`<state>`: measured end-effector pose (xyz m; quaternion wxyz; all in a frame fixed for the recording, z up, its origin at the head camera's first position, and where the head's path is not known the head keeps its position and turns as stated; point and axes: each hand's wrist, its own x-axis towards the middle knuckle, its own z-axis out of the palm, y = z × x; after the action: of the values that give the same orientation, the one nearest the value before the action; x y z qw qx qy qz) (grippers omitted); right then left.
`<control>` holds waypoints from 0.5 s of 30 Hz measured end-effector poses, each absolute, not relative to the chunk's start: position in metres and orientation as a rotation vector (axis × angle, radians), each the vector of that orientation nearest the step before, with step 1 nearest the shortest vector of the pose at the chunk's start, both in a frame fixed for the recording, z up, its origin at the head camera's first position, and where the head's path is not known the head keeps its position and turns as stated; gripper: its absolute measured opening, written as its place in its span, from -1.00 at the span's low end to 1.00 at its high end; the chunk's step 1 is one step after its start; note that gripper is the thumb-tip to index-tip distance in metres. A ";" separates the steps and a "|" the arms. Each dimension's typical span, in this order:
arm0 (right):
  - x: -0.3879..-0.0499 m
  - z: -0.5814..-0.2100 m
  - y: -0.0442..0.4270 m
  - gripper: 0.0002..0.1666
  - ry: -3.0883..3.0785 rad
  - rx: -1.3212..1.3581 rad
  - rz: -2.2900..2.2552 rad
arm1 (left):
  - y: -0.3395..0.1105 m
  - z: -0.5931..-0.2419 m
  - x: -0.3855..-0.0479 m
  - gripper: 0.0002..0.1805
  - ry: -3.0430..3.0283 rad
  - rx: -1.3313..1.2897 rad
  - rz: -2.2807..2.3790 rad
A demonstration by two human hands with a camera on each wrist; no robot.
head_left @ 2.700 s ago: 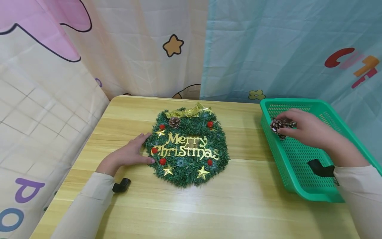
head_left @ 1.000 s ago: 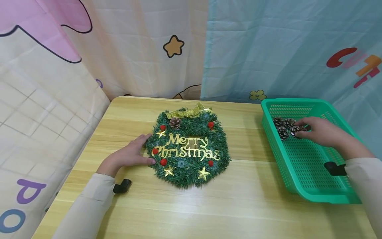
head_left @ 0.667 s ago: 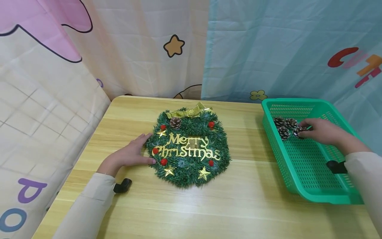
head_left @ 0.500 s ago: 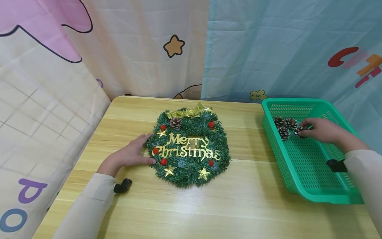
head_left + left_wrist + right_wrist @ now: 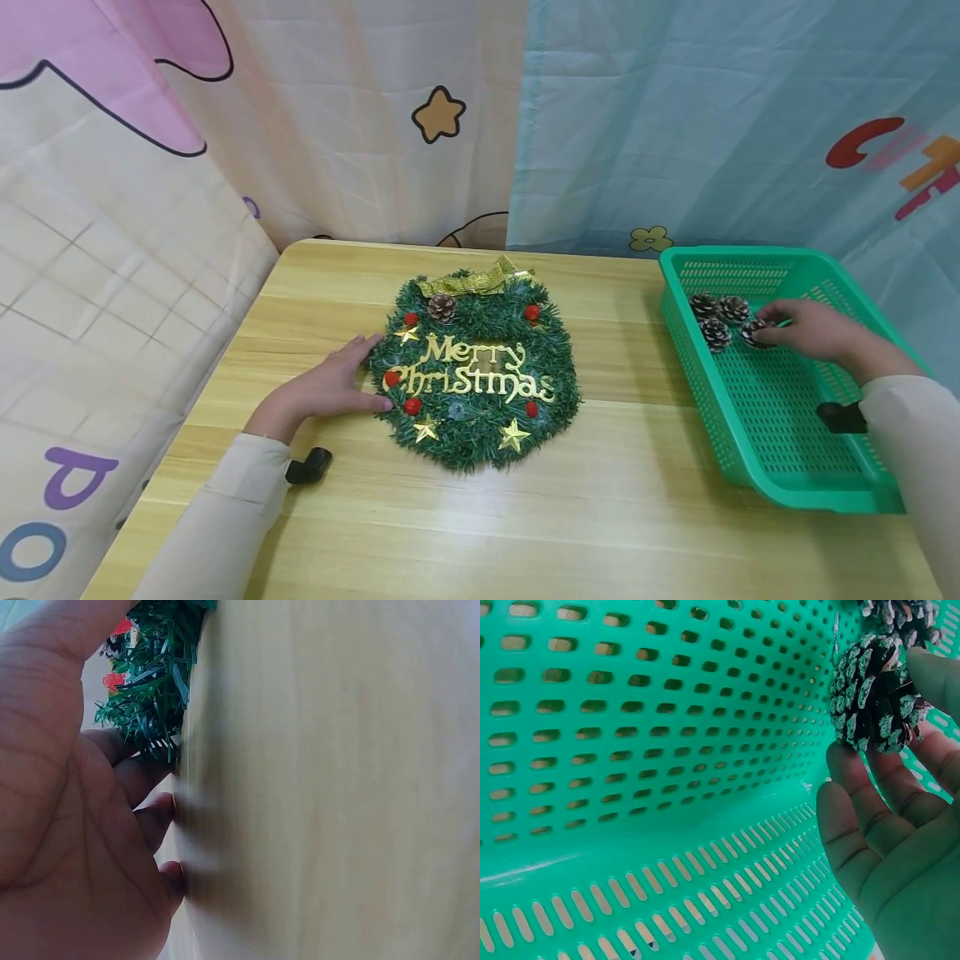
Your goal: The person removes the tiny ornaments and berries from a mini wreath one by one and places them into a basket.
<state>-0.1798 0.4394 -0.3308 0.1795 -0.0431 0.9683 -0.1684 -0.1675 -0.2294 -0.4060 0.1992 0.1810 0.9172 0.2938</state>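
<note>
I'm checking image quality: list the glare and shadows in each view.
Head: glare on the pale wooden tabletop below the green tinsel wreath; left wrist: dark shadows on that tabletop beside the left hand; right wrist: whitish glint on the perforated green plastic basket.

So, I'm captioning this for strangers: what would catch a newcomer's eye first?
Probably the green wreath with gold Merry Christmas lettering, lying on the table, the left hand at its edge. Next, the green basket at the right, where the right hand holds a pinecone.

Beige sleeves (image 5: 213, 512) (black wrist pieces (image 5: 309, 467)).
</note>
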 end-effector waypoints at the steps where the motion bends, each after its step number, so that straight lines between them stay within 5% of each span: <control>1: -0.180 -0.332 0.440 -0.31 2.735 -0.118 -0.483 | -0.229 -0.406 -0.167 0.29 2.566 0.506 0.822; 15: -0.181 -0.340 0.441 -0.26 2.731 -0.114 -0.510 | -0.230 -0.407 -0.168 0.28 2.561 0.504 0.829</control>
<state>-0.1810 0.4406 -0.3400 0.1795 -0.0402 0.9662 -0.1805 -0.1684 -0.2300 -0.4071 0.2000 0.1801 0.9163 0.2966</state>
